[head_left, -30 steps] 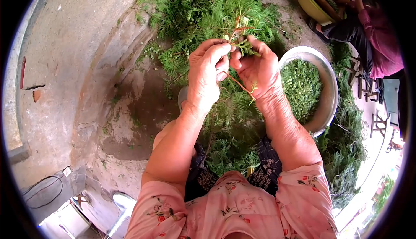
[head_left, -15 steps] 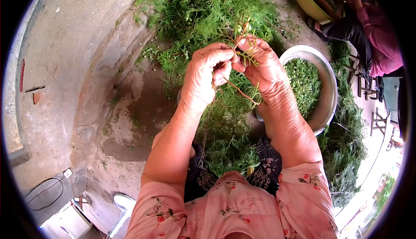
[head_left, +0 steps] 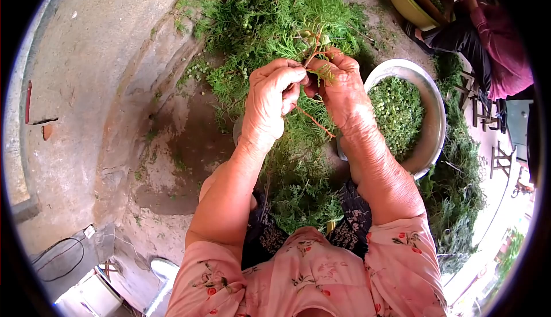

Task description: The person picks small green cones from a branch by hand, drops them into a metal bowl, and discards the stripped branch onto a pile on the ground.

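Observation:
My left hand (head_left: 271, 93) is closed, its thumb and fingers pinching a thin evergreen sprig (head_left: 316, 123) with a reddish-brown stem. The stem's lower end sticks out below the fingers and its green tip rises above them. Right beside it, my right hand (head_left: 342, 87) has its fingers curled in on the same sprig; what its fingertips grip is partly hidden. Beyond both hands lies a large heap of green evergreen branches (head_left: 270, 24), some bearing small pale cones. More cut greenery (head_left: 301, 202) rests between my knees.
A metal basin (head_left: 434, 119) of small green cones (head_left: 396, 116) stands at right. Dark branches (head_left: 453, 202) lie beyond it. At upper right a person in a maroon top (head_left: 505, 53) sits by a yellow basin (head_left: 408, 7). A concrete wall (head_left: 63, 87) runs along the left.
My right hand has moved slightly left and down, its fingers curling in more. The sprig has shifted with the hands, its lower stem end moving slightly left.

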Tool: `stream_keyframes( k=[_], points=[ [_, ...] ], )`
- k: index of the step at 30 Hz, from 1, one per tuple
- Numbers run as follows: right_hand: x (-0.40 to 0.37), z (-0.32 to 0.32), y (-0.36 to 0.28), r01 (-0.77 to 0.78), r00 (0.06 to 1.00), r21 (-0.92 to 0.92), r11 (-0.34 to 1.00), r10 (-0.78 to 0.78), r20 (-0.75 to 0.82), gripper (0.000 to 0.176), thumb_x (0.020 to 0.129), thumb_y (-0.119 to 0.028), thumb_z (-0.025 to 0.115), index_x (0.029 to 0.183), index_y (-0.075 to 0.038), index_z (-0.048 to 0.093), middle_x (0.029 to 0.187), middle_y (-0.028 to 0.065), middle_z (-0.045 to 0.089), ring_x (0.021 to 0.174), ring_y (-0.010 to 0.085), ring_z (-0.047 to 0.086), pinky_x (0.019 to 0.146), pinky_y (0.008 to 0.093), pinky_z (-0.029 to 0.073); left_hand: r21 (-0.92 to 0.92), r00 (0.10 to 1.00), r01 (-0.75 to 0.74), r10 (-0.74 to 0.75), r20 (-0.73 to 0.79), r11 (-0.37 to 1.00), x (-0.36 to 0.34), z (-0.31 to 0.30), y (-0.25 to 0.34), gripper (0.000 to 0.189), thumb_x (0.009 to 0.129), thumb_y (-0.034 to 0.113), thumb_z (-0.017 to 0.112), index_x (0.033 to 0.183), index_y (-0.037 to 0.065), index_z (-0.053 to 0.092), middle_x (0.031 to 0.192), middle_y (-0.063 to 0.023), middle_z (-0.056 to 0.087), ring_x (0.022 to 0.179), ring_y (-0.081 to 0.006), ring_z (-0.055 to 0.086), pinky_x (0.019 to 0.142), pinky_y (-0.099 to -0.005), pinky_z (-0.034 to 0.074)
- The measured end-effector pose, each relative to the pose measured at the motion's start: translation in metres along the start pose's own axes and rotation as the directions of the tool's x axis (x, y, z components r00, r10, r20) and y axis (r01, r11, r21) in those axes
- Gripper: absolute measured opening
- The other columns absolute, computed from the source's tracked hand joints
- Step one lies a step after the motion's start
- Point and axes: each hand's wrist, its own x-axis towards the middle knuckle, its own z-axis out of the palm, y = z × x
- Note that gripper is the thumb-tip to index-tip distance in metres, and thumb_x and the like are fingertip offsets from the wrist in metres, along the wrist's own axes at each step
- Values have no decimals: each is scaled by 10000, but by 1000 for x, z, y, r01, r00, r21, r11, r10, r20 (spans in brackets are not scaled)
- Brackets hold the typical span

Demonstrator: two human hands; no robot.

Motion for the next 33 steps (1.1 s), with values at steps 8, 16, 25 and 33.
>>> stream_keyframes(
  k=[8,16,25,33],
  points=[
    [6,-9,13,85,983,-374,923,-138,-118,110,794,-44,496,758,39,558,652,53,535,497,111,489,428,233,376,29,993,-3,6,-115,1000,-1,9,-6,88,736,120,601,727,33,594,539,49,438,411,-21,327,363,-180,198],
    [19,-26,35,273,922,-599,753,-382,-60,104,784,-6,483,745,64,550,651,65,527,526,127,503,412,257,403,44,993,2,4,-115,999,-1,12,-13,84,739,118,602,742,35,596,544,55,431,422,-16,329,360,-182,195],
    [12,-23,20,207,934,-739,641,-353,-45,84,766,-23,503,752,50,542,659,101,558,517,136,506,426,267,406,45,992,-12,17,-124,999,-3,16,-12,134,761,137,572,745,4,565,493,30,395,377,-49,287,364,-214,204],
    [38,-65,15,268,764,-915,302,-645,11,175,754,-15,457,857,23,593,640,185,572,584,292,587,559,361,495,63,993,-38,44,-107,997,-8,6,-5,106,777,118,559,752,15,557,503,20,419,385,-46,310,363,-204,217]
  ],
)
